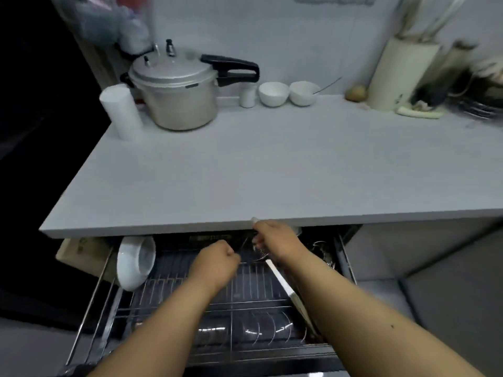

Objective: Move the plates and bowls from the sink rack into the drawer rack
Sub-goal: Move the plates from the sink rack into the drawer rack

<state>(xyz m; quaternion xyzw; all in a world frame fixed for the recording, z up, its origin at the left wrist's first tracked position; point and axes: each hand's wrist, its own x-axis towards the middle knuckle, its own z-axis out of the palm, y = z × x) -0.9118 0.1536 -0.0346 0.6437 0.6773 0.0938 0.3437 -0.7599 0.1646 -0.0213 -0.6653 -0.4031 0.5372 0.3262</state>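
We seat the rigid, fragile white plate (285, 284) by its rim: right hand (275, 238) grips it; left hand (215, 257), fisted, holds nothing we can see.

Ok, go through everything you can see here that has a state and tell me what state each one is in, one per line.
Drawer rack: pulled out, open.
White bowl: standing on its edge at the rack's left side.
Plate: on edge in the rack, beside the right forearm.
Left hand: fingers curled, over the rack; what it holds is unclear.
Right hand: at the rack's back under the counter edge; grip unclear.
Pressure cooker: lid on.
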